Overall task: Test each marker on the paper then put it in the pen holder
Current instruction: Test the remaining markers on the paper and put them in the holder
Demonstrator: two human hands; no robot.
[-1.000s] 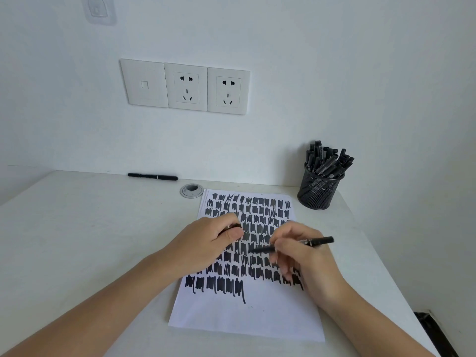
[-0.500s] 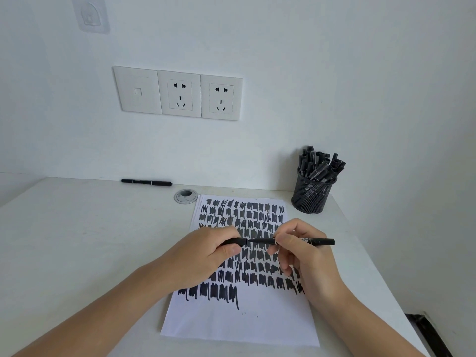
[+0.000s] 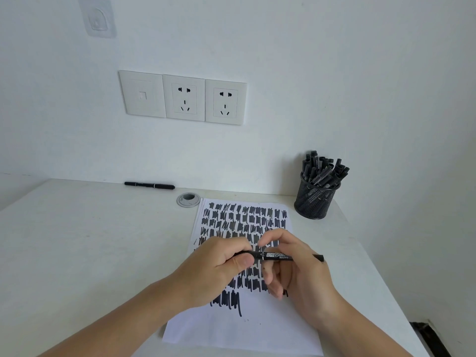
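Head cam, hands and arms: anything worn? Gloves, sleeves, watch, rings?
Nothing worn in view. Left hand and right hand: no gloves, rings or watch. Left forearm and right forearm are uncovered to the frame edge, no sleeve showing.

Lighting was bright, soft, even. Faint shadow lay on wall point(image 3: 360, 86) left of pen holder point(image 3: 314, 200). Wide-angle lens bowed lines near edges; focus was sharp.
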